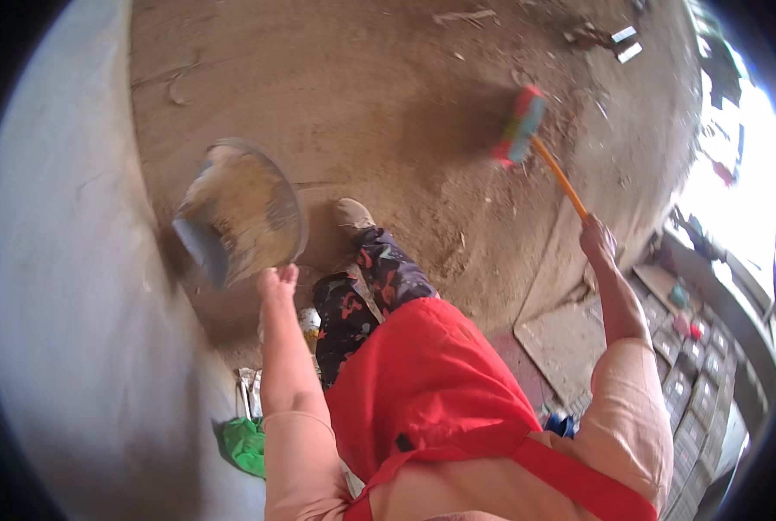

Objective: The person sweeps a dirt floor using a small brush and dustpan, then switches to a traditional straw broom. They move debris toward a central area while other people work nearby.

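Observation:
My left hand (277, 282) grips the handle of a blue dustpan (240, 213), raised and tilted, its pan full of sandy dirt. My right hand (596, 239) is closed around the orange handle (561, 178) of a broom, whose blurred red, green and blue head (518, 128) hangs just above the dusty dirt floor (388, 95). I wear a red apron (422, 382) and patterned dark trousers, and one shoe (353, 213) stands on the floor between the dustpan and the broom.
A pale grey wall (66, 286) curves along the left. A green bag (244, 445) lies at its foot. Scraps and debris (614, 39) lie at the far side of the floor. Stacked grey crates (700, 391) and a flat board (561, 343) are at the right.

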`<state>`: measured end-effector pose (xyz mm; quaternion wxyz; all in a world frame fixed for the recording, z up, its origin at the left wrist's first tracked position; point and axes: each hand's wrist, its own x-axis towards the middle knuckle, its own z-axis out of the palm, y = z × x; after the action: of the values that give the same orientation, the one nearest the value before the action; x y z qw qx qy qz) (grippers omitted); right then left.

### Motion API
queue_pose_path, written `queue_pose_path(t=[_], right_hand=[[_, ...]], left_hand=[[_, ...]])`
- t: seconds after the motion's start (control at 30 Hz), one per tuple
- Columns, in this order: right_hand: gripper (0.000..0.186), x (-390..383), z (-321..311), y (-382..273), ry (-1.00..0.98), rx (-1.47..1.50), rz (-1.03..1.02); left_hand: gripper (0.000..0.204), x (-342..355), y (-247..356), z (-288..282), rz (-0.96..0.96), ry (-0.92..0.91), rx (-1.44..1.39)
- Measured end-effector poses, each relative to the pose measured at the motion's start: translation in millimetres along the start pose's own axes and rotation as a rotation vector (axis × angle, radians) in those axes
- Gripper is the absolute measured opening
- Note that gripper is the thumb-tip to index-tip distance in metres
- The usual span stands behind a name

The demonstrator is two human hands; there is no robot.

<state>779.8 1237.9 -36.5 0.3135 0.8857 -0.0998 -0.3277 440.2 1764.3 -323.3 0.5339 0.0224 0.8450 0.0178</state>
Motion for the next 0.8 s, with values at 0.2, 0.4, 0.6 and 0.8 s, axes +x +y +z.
queue_pose_path(t=[0.2, 0.4, 0.6, 0.8], right_hand=[[0.035, -14.6, 53.7, -2.3, 0.103, 0.407, -0.099], [0.032, -78.0, -16.0, -117.8, -0.010, 0.763, -0.321], [0.032, -159.2, -128.2, -146.4, 0.013, 0.546, -0.482], [0.032, -225.8, -188.7, -140.9, 0.040, 0.413, -0.641]], left_hand=[[0.014, -76.6, 9.6, -34.2, 0.345, -0.193, 0.441], [0.026, -271.6, 150.8, -76.4, 1.689, -0.132, 0.683], [0.028, -527.3, 310.8, -109.2, 2.755, 0.676, 0.523], [0.031, -656.8, 402.8, -159.5, 2.777, 1.484, 0.348]])
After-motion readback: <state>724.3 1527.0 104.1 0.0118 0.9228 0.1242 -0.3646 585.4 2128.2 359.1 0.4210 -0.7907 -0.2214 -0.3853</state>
